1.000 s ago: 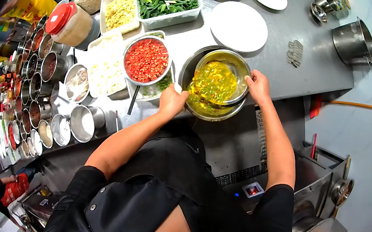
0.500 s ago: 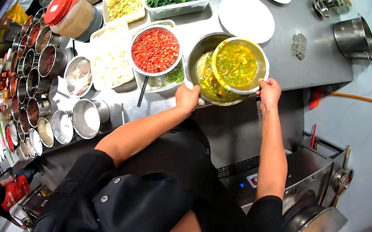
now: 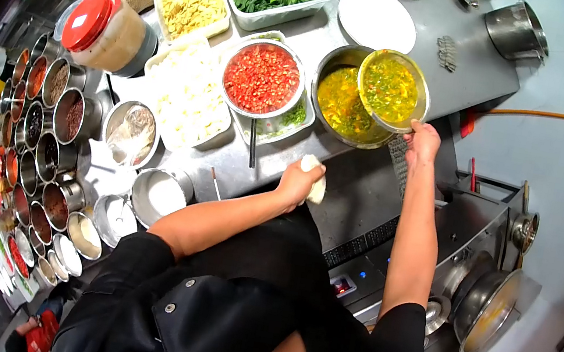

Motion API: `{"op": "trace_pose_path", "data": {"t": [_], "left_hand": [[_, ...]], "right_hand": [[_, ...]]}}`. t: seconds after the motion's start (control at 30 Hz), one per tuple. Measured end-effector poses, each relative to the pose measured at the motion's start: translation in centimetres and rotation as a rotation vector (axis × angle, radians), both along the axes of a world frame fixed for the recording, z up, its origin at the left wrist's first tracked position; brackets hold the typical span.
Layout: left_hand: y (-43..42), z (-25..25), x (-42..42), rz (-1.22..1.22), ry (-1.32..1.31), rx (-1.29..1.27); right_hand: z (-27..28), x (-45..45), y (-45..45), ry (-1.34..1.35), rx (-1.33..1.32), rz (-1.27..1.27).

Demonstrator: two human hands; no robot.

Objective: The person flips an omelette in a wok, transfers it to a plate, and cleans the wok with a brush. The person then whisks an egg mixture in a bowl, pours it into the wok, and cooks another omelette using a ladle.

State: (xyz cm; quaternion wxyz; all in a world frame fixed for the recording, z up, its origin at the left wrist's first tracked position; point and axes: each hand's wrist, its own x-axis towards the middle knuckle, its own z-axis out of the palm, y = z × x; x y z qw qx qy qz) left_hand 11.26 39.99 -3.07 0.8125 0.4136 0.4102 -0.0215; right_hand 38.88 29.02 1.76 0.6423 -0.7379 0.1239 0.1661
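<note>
Left hand (image 3: 299, 185) clenched on white cloth (image 3: 315, 182), partly hidden; forearm slants up-right. Ahead-right of it: large bowl (image 3: 329, 61), partly covered by small bowl (image 3: 393, 89). Right hand (image 3: 423, 141) grips small bowl's near rim, some fingers hidden; forearm near-straight ahead.

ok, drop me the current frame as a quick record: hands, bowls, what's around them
left_hand: left hand, holding white cloth
right_hand: right hand, gripping rim of small bowl
small_bowl: tilted over large bowl
bowl_contents: yellow-green mix, both bowls
beside_large_bowl: metal pan of chopped red pieces
beyond_bowls: white plate
</note>
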Motion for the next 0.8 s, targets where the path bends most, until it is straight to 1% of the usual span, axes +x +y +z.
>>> {"op": "trace_pose_path", "data": {"t": [0.07, 0.1, 0.17, 0.23, 0.3, 0.33, 0.4, 0.5, 0.53, 0.57, 0.63, 0.67, 0.7, 0.73, 0.8], "left_hand": [[0.3, 1.8, -1.4, -0.043, 0.013, -0.063], [0.5, 2.0, -2.1, -0.086, 0.011, -0.048], [0.8, 2.1, -3.2, -0.140, 0.016, -0.046], [0.8, 1.9, -4.1, -0.137, 0.002, -0.032], [0.8, 2.1, -4.7, -0.183, 0.059, -0.005], [0.8, 2.4, -4.9, -0.196, 0.073, 0.002], [0.0, 1.0, -5.3, -0.237, 0.075, -0.009], [-1.3, 0.9, -5.5, -0.339, 0.065, -0.012], [-2.0, 0.8, -5.5, -0.383, 0.058, -0.015], [-2.7, 0.7, -5.5, -0.411, 0.042, 0.004], [-4.5, 0.3, -6.0, -0.497, 0.008, 0.028], [-5.1, 0.7, -6.3, -0.619, 0.046, 0.049], [-6.2, 1.0, -6.6, -0.681, 0.027, 0.001], [-7.2, -0.3, -7.1, -0.796, 0.030, -0.037], [-10.3, 1.7, -8.3, -0.938, 0.023, -0.154]], "right_hand": [[-0.6, -1.3, 0.2, 0.006, -0.053, -0.035], [-0.7, -2.1, 0.4, 0.006, -0.079, -0.043], [-2.6, -2.9, 0.3, -0.005, -0.075, -0.110], [-3.7, -4.2, 0.2, -0.033, -0.033, -0.174], [-4.2, -5.2, -0.5, -0.008, 0.003, -0.142], [-3.8, -6.0, -0.5, -0.003, 0.000, -0.146], [-3.1, -7.6, -0.8, -0.001, 0.007, -0.186], [-2.3, -9.6, -2.7, -0.017, 0.070, -0.220], [-1.8, -10.4, -3.5, -0.019, 0.136, -0.229], [-1.2, -11.3, -4.4, -0.023, 0.164, -0.288], [0.4, -13.7, -7.2, -0.021, 0.203, -0.268], [3.3, -15.6, -8.0, -0.036, 0.353, -0.353], [2.0, -16.4, -10.6, -0.089, 0.305, -0.332], [3.1, -18.2, -12.7, -0.108, 0.293, -0.377], [5.2, -22.0, -16.9, -0.184, 0.266, -0.493]]}}
